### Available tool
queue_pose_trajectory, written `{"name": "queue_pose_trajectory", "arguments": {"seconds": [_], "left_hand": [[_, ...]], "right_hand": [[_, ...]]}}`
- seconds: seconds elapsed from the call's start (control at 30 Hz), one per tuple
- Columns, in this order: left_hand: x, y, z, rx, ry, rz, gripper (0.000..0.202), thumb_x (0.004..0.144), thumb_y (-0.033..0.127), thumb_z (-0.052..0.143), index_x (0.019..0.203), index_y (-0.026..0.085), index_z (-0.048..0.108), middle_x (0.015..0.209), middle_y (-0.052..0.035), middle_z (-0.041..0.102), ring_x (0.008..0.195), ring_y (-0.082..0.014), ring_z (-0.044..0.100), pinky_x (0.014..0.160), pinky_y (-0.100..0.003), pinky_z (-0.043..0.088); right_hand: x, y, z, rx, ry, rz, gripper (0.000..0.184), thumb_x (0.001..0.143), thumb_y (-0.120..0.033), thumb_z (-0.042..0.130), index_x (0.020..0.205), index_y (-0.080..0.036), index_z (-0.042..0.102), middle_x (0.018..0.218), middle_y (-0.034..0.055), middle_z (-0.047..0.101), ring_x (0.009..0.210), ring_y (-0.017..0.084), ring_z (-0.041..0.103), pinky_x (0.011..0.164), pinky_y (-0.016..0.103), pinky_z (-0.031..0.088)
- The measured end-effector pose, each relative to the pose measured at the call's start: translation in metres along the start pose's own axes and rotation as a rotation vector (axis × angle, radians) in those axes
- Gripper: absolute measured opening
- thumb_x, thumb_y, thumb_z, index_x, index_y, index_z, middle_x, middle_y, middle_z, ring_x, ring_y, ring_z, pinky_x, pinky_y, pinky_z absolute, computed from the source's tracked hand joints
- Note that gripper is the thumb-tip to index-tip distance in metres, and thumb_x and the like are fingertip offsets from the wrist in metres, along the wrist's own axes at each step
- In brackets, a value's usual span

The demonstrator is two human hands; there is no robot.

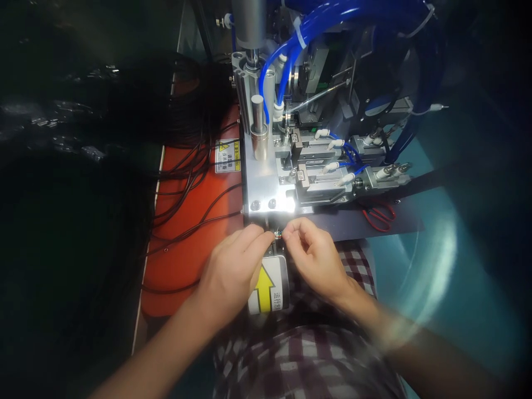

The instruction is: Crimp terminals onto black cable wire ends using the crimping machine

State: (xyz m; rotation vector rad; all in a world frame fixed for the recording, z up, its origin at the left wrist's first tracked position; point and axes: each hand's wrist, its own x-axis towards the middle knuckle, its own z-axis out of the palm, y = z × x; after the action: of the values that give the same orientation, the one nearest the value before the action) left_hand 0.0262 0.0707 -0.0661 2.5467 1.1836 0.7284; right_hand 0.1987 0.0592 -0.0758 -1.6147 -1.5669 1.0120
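Both hands meet just in front of the machine's metal block (pixel 266 183). My left hand (pixel 233 263) is closed in a pinch, thumb against forefinger, on a small bunch of thin coloured wires (pixel 277 235). From the other side, my right hand (pixel 313 255) pinches the ends of the same wires, its other fingers curled. Specks of white, green and red show in the short gap between the fingertips. The rest of what the fingers hold is hidden. Below the hands is a white plate with a yellow arrow (pixel 265 288).
Several black cables (pixel 187 194) run across an orange surface (pixel 178 260) at left, near a warning label (pixel 228 156). Pneumatic cylinders (pixel 322 185) and blue air hoses (pixel 332 19) fill the back. A red-handled tool (pixel 380 216) lies at the right.
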Motion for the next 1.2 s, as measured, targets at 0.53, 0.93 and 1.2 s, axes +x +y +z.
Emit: {"name": "queue_pose_trajectory", "arguments": {"seconds": [0.53,0.93,1.2], "left_hand": [[0.001,0.0,-0.001,-0.004,-0.005,-0.013,0.023,0.087,0.004,0.048,0.1,0.009,0.066,0.086,-0.01,0.066,0.078,-0.0188,0.063,0.068,-0.029,0.054],[0.001,0.001,0.0,0.004,0.008,0.004,0.025,0.086,0.002,0.047,0.101,0.009,0.065,0.087,-0.0097,0.067,0.078,-0.0185,0.064,0.068,-0.029,0.054],[0.001,0.0,0.0,-0.012,-0.001,-0.006,0.025,0.086,0.002,0.047,0.101,0.009,0.066,0.088,-0.01,0.067,0.08,-0.0193,0.064,0.07,-0.03,0.055]], "right_hand": [[0.005,-0.004,0.002,0.334,-0.005,0.281,0.016,0.082,-0.031,0.058,0.075,-0.016,0.06,0.057,-0.0035,0.05,0.046,0.009,0.038,0.041,0.022,0.029],[0.0,0.0,0.006,0.06,0.045,0.006,0.014,0.091,-0.026,0.048,0.08,-0.02,0.053,0.065,-0.0009,0.055,0.056,0.012,0.05,0.052,0.024,0.04],[0.004,0.005,-0.003,0.156,-0.018,0.222,0.019,0.088,-0.032,0.053,0.081,-0.017,0.061,0.058,-0.0037,0.05,0.049,0.01,0.043,0.046,0.023,0.033]]}}
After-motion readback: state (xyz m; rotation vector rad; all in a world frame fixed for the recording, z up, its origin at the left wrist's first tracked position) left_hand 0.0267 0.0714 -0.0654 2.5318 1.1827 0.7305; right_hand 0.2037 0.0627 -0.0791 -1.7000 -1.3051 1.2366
